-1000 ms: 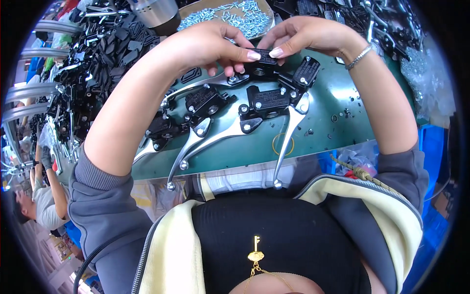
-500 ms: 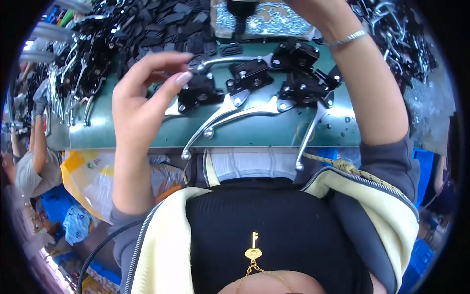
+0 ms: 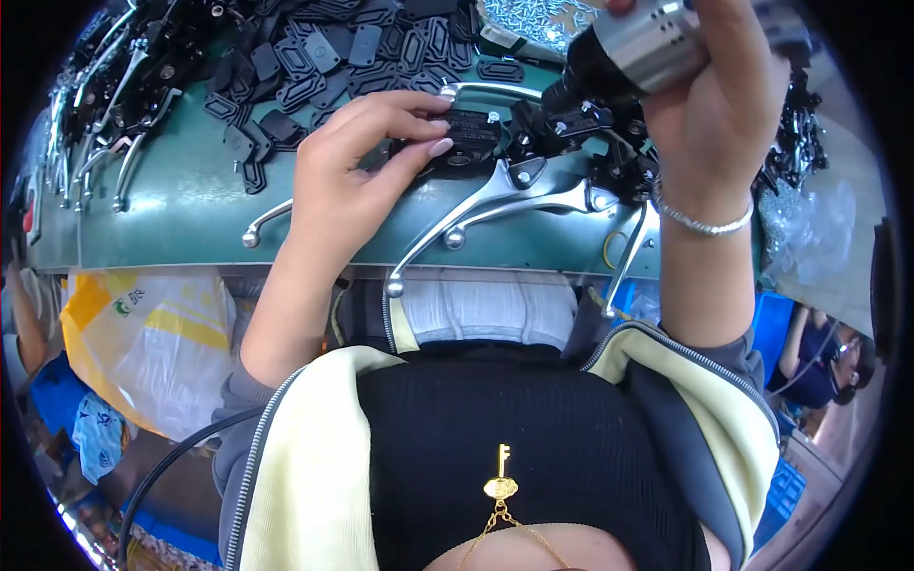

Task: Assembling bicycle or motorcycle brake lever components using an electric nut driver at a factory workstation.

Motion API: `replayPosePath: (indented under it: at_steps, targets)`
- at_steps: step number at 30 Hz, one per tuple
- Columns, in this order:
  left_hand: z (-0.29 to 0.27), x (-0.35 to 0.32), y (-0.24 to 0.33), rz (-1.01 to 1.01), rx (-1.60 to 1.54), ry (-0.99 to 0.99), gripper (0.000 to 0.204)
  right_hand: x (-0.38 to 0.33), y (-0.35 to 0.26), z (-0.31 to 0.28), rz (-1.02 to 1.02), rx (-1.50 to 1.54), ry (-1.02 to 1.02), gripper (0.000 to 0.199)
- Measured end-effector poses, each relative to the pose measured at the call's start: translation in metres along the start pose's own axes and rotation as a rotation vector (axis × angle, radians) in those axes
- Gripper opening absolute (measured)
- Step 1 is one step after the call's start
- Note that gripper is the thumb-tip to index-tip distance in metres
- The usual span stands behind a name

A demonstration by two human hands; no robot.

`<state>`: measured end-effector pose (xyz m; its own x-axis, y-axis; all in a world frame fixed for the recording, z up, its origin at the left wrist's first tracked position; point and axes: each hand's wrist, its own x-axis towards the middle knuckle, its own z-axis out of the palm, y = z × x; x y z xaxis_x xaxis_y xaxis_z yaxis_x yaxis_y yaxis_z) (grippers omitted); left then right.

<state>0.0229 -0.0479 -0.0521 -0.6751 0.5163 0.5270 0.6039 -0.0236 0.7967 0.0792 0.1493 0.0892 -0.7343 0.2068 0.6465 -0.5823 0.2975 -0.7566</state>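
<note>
On the green bench lie several brake lever assemblies, each a black housing with a silver, ball-ended lever. My left hand (image 3: 347, 162) pinches the left end of the leftmost brake lever assembly (image 3: 473, 133), thumb and fingers against its black housing. Part of that housing and its lever is hidden behind the hand. My right hand (image 3: 714, 124) is wrapped round a silver and black power screwdriver (image 3: 652, 52). The screwdriver's dark nose points down and left over the neighbouring brake lever assembly (image 3: 562, 133); I cannot tell whether its bit touches a screw.
Black rectangular covers (image 3: 328, 52) are heaped at the back left. Behind them to the right stands a tray of small silver screws (image 3: 543, 24). More levers (image 3: 114, 105) pile at the far left. A yellow and white plastic bag (image 3: 152, 343) hangs below the bench's front edge.
My right hand has brought the screwdriver down from the back toward the brake lever assemblies. My left hand has closed on the leftmost one. The whole view has shifted.
</note>
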Motion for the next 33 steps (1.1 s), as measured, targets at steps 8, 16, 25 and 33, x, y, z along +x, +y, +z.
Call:
replayPosePath:
  at_steps: [8,16,25,33]
  targets:
    - [-0.003,-0.002,0.001,0.128,0.008,0.02,0.019,-0.011,0.002,0.016,0.041,-0.147,-0.079,0.057]
    - [-0.004,-0.004,-0.003,0.152,-0.037,0.01,0.02,-0.013,0.009,0.01,0.106,-0.141,-0.161,0.055]
    - [-0.007,-0.005,0.0,0.14,-0.053,-0.034,0.023,-0.012,0.014,0.002,0.11,-0.123,-0.185,0.053]
    - [-0.01,-0.003,0.0,0.154,-0.034,-0.036,0.021,-0.011,0.017,0.001,0.093,-0.102,-0.191,0.051]
